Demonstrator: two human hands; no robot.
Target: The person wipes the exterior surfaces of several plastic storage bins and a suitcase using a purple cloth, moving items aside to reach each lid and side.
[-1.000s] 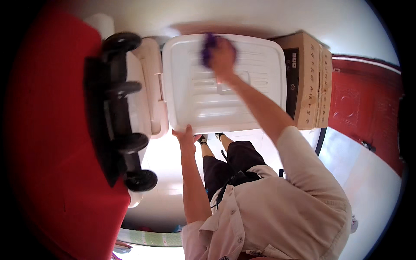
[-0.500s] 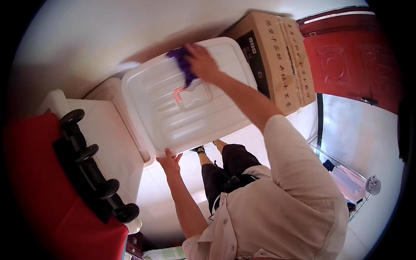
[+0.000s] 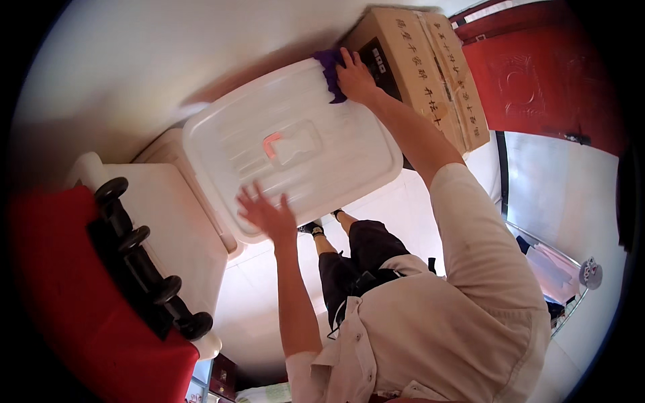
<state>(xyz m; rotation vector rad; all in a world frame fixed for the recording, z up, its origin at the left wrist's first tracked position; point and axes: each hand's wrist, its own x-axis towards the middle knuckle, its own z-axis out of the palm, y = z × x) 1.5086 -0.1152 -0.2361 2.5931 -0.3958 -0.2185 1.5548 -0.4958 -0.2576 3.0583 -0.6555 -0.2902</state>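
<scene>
A large white plastic storage box lid [image 3: 342, 161], ribbed and with a small orange-red mark [image 3: 272, 144] near its middle, fills the centre of the view. At its far right corner my right hand [image 3: 356, 79] presses a crumpled purple cloth [image 3: 330, 72] against the surface, fingers bent over it. My left hand [image 3: 265, 211] is over the lid's near left part, fingers spread and holding nothing. Whether its palm touches the plastic I cannot tell.
A taped cardboard box [image 3: 430, 74] stands right of the lid, near a red door [image 3: 531, 80]. On the left are a pale bin [image 3: 175, 208], black dumbbells [image 3: 144, 258] and red fabric [image 3: 74, 282]. A wire rack [image 3: 547, 269] holds folded items at the right.
My right hand has slid the purple cloth rightward along the far side to the corner. My left hand has let go of the near edge and risen over the lid, fingers spread.
</scene>
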